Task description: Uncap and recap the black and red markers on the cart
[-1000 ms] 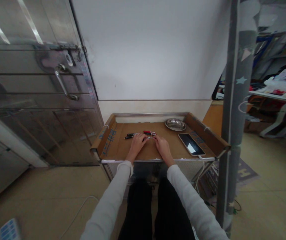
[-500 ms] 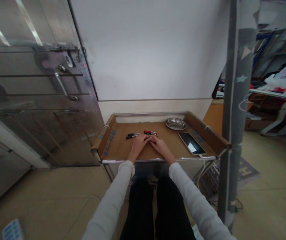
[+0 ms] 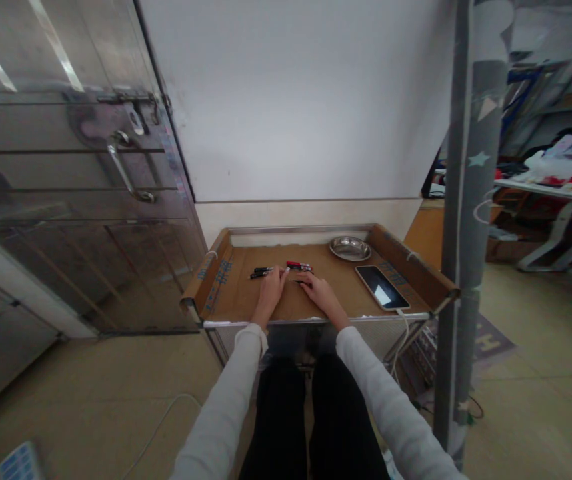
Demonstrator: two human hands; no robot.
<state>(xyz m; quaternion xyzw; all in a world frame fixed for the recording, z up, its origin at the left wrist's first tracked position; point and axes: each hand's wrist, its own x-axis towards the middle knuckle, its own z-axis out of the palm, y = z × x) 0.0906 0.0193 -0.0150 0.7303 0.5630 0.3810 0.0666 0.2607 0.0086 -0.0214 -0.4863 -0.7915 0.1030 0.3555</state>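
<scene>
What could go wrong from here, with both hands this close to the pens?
The left hand is right beside the black pens, so it might nudge them out of line. The right hand, just below the red pens, could bump those. The phone has a cable hanging over the front edge; a snag might drag it off.

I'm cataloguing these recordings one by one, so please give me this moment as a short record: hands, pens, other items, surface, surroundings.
left hand: palm down, fingers near the dark pens; grip unclear
right hand: fingers bent, on the person's side of the red pen; anything held is too small to tell
dish: shiny metal, near the far right corner
phone: lying screen up, white cable at its near end
surface: brown cardboard with raised sides
surroundings: metal door left, grey pole right
</scene>
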